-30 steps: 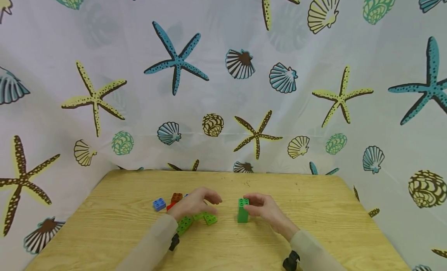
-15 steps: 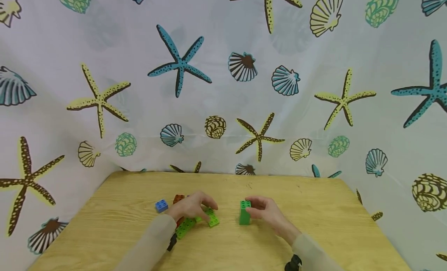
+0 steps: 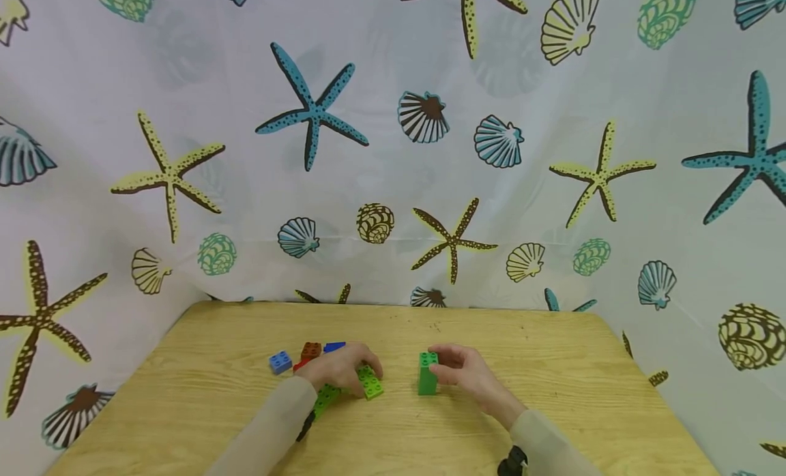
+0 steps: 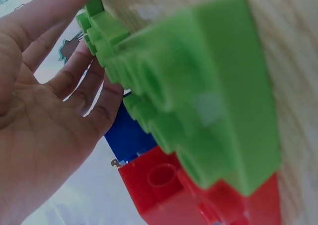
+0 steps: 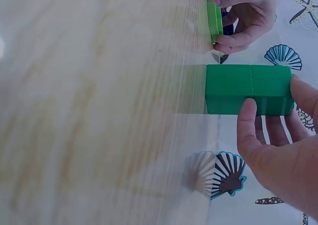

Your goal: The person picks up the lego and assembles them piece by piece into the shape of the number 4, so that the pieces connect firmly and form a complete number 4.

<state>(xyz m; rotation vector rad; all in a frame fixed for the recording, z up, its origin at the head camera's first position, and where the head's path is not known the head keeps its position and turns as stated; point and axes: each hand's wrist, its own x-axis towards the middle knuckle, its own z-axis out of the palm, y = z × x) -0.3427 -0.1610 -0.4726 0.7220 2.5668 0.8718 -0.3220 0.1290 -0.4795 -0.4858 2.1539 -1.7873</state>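
Note:
Two dark green bricks, one on top of the other, form an upright stack (image 3: 428,375) on the wooden table. My right hand (image 3: 469,375) holds the upper brick between thumb and fingers; the seam between the two shows in the right wrist view. To the left, my left hand (image 3: 344,367) reaches down over a group of bricks. Its thumb and fingers pinch a lime green brick (image 5: 213,22) by opposite ends, low at the table. A longer lime brick (image 4: 238,96) lies beside that wrist, with a red brick (image 4: 154,178) and a blue brick (image 4: 130,135) behind it.
A light blue brick (image 3: 280,362) lies at the group's left edge. Near it are a brown brick (image 3: 311,350) and a dark blue brick (image 3: 334,346), partly behind the left hand. A curtain (image 3: 381,176) printed with shells and starfish hangs behind the wooden table (image 3: 540,353).
My left hand has come down onto the lime brick, its fingers closing around it, and the brick has turned a little. My right hand has stayed on the green stack.

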